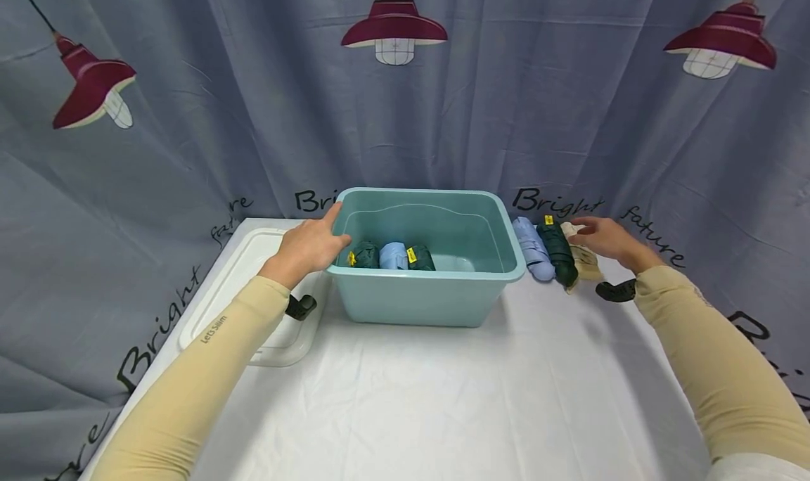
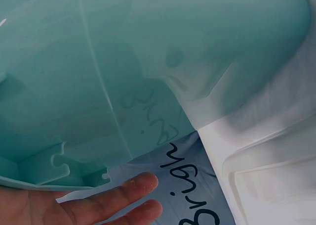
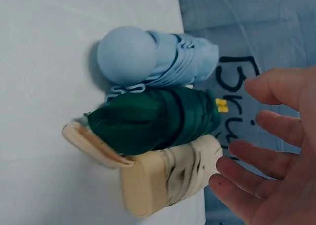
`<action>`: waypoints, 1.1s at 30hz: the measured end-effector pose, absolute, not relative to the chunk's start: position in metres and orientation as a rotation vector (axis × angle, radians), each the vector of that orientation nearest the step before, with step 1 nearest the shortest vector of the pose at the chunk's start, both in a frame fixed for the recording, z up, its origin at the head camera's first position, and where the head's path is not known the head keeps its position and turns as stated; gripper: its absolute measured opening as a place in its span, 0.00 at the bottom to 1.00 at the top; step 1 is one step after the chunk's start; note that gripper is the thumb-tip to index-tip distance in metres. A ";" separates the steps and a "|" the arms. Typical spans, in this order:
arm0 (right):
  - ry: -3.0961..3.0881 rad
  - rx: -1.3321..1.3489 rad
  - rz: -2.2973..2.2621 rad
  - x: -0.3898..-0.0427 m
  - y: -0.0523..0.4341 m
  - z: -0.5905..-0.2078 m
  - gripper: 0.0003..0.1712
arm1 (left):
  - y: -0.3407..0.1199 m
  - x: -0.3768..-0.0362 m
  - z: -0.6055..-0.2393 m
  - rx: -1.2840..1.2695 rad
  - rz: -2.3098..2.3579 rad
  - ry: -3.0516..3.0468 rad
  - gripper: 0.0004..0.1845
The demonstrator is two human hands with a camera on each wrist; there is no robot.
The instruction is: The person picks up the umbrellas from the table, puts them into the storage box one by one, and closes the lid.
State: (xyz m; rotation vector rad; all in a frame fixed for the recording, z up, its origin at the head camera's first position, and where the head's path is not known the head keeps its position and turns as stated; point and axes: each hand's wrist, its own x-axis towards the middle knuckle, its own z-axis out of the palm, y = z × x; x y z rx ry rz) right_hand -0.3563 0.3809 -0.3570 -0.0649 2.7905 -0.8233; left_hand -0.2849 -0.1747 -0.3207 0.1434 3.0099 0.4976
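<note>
A pale teal plastic bin (image 1: 430, 294) stands on the table; my left hand (image 1: 311, 245) rests at its left rim. In the left wrist view its fingers (image 2: 118, 198) stretch out straight beside the bin's outer wall. Three folded umbrellas lie side by side right of the bin: light blue (image 3: 131, 57), dark green with a yellow tag (image 3: 148, 118), and beige with a dark pattern (image 3: 173, 175). My right hand (image 1: 610, 240) reaches over the far end of the beige one, fingers spread and slightly bent, holding nothing. Inside the bin sit two dark green bundles (image 1: 365, 256) and a light blue bundle (image 1: 394, 256) between them.
A white lid (image 1: 278, 347) lies flat left of the bin, partly under my left forearm. White cloth (image 1: 430, 396) covers the table. Behind it hangs a grey-blue curtain (image 1: 272, 115) printed with red lamps and lettering. A beige strap (image 3: 96, 148) lies by the green umbrella's near end.
</note>
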 end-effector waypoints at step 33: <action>2.900 0.099 -0.700 -0.377 0.404 -0.409 0.41 | -0.174 -0.284 -0.321 0.159 0.526 3.027 0.42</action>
